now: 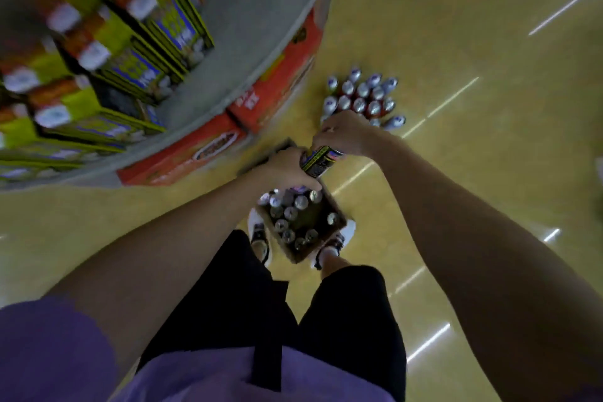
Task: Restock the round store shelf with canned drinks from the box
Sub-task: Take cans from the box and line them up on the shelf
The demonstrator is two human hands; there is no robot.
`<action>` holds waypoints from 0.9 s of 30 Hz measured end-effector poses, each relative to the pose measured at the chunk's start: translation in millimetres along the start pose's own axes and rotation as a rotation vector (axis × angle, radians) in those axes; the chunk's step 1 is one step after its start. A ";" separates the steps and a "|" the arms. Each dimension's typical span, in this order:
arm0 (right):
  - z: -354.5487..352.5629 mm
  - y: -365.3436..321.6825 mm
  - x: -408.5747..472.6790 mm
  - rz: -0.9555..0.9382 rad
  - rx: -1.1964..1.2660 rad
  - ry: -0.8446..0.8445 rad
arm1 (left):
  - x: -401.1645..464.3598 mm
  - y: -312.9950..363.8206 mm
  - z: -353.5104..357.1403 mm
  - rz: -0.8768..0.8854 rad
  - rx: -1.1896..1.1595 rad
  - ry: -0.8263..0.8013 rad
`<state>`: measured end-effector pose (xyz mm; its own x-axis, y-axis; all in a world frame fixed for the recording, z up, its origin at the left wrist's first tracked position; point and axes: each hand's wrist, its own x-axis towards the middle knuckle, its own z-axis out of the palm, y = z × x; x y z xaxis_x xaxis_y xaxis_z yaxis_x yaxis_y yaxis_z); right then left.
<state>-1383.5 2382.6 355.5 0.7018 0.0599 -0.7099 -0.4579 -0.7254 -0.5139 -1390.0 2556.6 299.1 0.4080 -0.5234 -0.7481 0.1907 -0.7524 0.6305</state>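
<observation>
Item: can (319,160), both yr hands gripping it — left hand (287,170) low end, right hand (342,134) top — long axis tilted, w/ shelf (261,10) up-left, left hand nearer.

Both arms reach forward; left hand (287,166) and right hand (342,132) curled.

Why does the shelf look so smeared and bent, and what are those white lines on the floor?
Head view: the round shelf and its packs are motion-blurred, its curve exaggerated by the wide-angle lens; the white streaks are glare on the glossy floor; the can held by both hands, left hand and right hand, is only slightly sharper.
</observation>
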 end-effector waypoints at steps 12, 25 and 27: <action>-120.4 -144.3 -126.4 0.028 0.339 0.436 | -134.0 130.2 -121.3 0.290 -0.213 0.021; -157.5 -201.0 -212.6 -0.059 0.239 0.419 | -235.7 188.5 -139.0 0.420 -0.505 -0.131; -159.1 -207.1 -225.5 -0.179 0.259 0.376 | -252.2 191.0 -138.6 0.442 -0.565 -0.148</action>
<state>-1360.1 2410.2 698.6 0.9086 -0.1177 -0.4007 -0.3989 -0.5291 -0.7490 -1332.7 2600.3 636.8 0.4361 -0.8092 -0.3937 0.4839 -0.1580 0.8607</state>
